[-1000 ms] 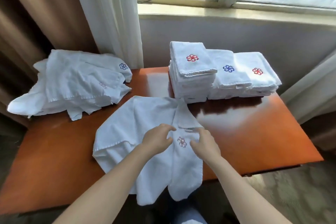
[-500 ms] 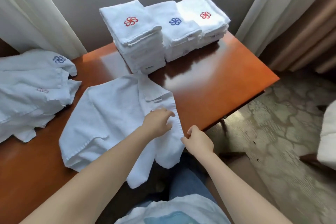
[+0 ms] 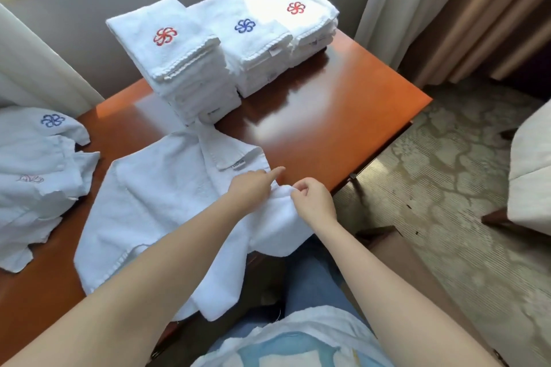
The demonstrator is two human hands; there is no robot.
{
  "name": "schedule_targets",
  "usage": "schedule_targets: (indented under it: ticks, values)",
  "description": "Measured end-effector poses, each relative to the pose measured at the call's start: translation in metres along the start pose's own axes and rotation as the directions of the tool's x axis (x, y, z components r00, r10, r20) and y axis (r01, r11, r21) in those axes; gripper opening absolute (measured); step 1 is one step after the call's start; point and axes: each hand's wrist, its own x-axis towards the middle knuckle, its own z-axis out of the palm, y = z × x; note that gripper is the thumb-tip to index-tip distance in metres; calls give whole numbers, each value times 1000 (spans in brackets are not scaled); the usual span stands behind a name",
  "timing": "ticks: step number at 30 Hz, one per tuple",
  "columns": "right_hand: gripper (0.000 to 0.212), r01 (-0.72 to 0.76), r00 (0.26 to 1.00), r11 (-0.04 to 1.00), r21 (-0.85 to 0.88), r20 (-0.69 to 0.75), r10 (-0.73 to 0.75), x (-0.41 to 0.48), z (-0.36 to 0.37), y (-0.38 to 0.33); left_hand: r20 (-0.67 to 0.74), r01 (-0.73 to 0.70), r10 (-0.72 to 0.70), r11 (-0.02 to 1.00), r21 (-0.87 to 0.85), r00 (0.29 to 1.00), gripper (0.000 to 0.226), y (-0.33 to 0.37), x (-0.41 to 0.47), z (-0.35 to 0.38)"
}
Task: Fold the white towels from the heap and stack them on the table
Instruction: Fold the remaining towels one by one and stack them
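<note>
A white towel (image 3: pixel 161 205) lies spread and rumpled on the orange-brown table (image 3: pixel 328 116), its near part hanging over the front edge. My right hand (image 3: pixel 314 199) pinches the towel's right edge near the table's front right edge. My left hand (image 3: pixel 253 188) rests on the towel just left of it, index finger pointing out, other fingers curled into the cloth. The heap of unfolded white towels (image 3: pixel 35 176) sits at the left. Three stacks of folded towels (image 3: pixel 185 68) with red and blue flower marks stand at the back.
Curtains (image 3: pixel 447 9) hang at the right and at the left behind the table. A patterned carpet (image 3: pixel 447 188) lies to the right, with a pale upholstered chair (image 3: pixel 530 176) at the far right. My lap is under the table's front edge.
My right hand has come up from beside the table edge and taken hold of the towel's right edge. My left hand has shifted right and stretched out its index finger. The view swung right.
</note>
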Motion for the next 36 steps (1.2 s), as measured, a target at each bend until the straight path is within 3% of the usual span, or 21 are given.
schedule_targets:
  ticks: [4, 9, 18, 24, 29, 33, 36]
  values:
    - [11, 45, 990, 995, 89, -134, -33, 22, -37, -17, -5, -1, 1, 1000, -3, 1000, 38, 8, 29, -19]
    - [13, 102, 980, 983, 151, -188, -73, 73, -90, -40, 18, -31, 31, 999, 34, 999, 57, 31, 77, -48]
    - [15, 36, 982, 997, 66, -186, -24, 174, -189, -45, -14, 22, -22, 999, -50, 1000, 62, 89, 195, -92]
    - [15, -99, 957, 994, -56, -280, 80, 231, -249, -19, -161, -34, 28, 999, -35, 987, 60, 135, 260, -104]
    - [16, -162, 940, 973, -166, -326, 101, 250, -270, -5, -187, -136, 113, 984, -112, 976, 56, 160, 284, -114]
    - [26, 5, 953, 962, -274, -289, -87, 258, -263, -12, -222, -125, 70, 962, -243, 973, 53, 157, 279, -122]
    - [27, 167, 959, 950, -265, -179, -218, 264, -246, -31, -273, -14, -77, 949, -316, 959, 44, 140, 262, -125]
